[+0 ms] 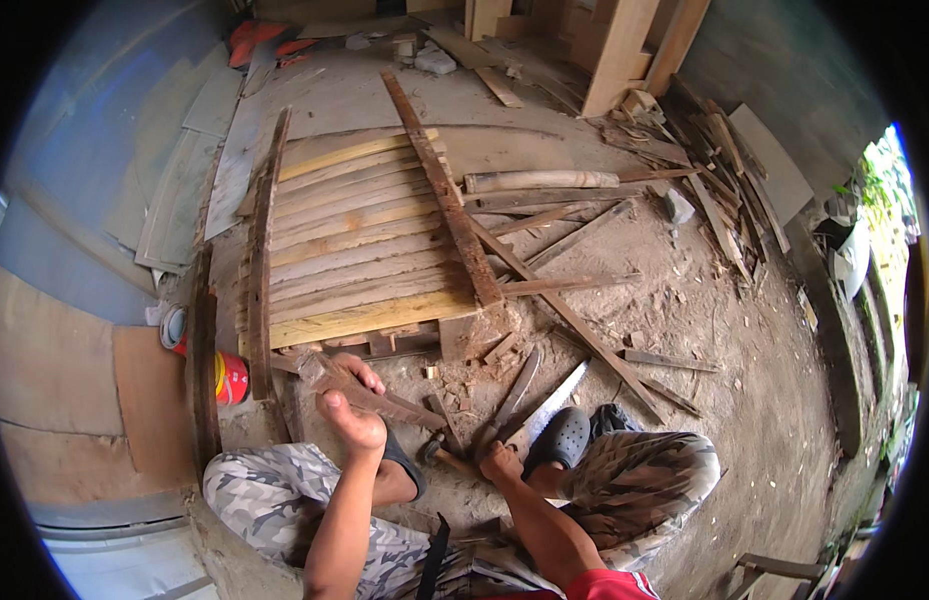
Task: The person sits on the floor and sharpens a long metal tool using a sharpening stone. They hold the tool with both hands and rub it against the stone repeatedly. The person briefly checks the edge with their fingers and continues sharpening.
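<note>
My left hand [356,412] grips a short brown wood piece [384,402] at its left part, with thumb and fingers on either side. The piece tilts in front of a pallet-like slatted wooden panel [359,235] lying on the ground. Low at the centre, my right hand [500,463] is closed, its hold partly hidden. Against it are the handle ends of a machete [516,388] and a hammer [452,459]. A handsaw [554,402] with a pale blade lies just right of the machete, beside my clog [561,437].
Two long dark battens [439,180] [266,230] lie across the panel's sides. Loose boards [574,250] and wood chips litter the ground to its right. A scrap pile [714,170] lines the right wall. A red bucket [230,378] stands at left, beside upright dark wood [202,350].
</note>
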The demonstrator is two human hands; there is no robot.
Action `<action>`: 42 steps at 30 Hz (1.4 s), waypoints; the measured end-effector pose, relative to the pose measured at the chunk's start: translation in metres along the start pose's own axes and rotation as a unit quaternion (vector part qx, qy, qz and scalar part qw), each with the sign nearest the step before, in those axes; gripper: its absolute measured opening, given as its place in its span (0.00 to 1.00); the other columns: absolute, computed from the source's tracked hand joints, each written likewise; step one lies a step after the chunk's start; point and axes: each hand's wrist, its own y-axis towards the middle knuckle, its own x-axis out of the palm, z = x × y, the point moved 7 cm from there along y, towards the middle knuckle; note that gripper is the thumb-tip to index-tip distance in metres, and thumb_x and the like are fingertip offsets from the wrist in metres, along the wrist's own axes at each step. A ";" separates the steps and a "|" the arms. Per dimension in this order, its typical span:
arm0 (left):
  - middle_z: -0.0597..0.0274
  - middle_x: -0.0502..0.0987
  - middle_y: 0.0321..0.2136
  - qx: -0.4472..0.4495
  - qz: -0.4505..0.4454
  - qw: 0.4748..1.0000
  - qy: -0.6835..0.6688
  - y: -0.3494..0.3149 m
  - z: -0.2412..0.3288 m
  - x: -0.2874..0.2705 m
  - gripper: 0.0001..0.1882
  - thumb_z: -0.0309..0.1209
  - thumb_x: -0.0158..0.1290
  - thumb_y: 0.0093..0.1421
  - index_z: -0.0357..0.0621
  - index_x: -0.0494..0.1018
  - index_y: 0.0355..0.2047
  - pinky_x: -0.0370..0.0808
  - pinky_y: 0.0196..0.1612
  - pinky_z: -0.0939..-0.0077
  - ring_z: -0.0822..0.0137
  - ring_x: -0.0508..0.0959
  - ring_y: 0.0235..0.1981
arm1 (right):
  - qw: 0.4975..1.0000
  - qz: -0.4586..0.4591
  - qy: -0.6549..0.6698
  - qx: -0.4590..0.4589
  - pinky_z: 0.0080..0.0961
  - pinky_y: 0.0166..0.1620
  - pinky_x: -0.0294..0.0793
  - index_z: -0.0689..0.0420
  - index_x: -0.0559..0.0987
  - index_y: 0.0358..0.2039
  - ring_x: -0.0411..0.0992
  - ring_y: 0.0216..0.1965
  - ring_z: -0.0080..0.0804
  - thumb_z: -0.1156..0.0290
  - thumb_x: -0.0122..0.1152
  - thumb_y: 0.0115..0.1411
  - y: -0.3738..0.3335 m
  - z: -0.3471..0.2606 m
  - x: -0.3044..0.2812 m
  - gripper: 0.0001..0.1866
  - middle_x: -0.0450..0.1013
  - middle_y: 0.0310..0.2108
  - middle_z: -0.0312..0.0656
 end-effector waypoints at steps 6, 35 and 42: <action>0.56 0.70 0.31 0.087 0.040 0.991 0.097 0.011 0.009 0.004 0.34 0.57 0.40 0.68 0.35 0.59 0.56 0.70 0.33 0.75 0.68 0.70 0.29 | 0.992 0.073 -0.055 0.085 0.42 0.55 0.67 0.47 0.79 0.51 0.64 0.58 0.40 0.57 0.47 0.66 0.015 0.009 0.022 0.19 0.67 0.55 0.43; 0.60 0.70 0.35 0.070 0.003 0.976 0.204 -0.014 0.000 -0.023 0.15 0.37 0.45 0.71 0.35 0.64 0.46 0.72 0.45 0.70 0.67 0.73 0.35 | 0.883 0.113 0.403 0.210 0.46 0.51 0.74 0.67 0.74 0.45 0.74 0.49 0.60 0.59 0.59 0.54 0.031 0.012 -0.013 0.25 0.75 0.44 0.64; 0.60 0.73 0.33 0.063 0.008 0.990 0.128 -0.006 -0.007 -0.020 0.14 0.38 0.48 0.70 0.38 0.65 0.42 0.71 0.41 0.73 0.70 0.73 0.34 | 0.709 0.067 0.690 0.129 0.33 0.17 0.65 0.63 0.74 0.23 0.66 0.13 0.30 0.60 0.68 0.56 0.013 0.010 -0.038 0.19 0.68 0.16 0.39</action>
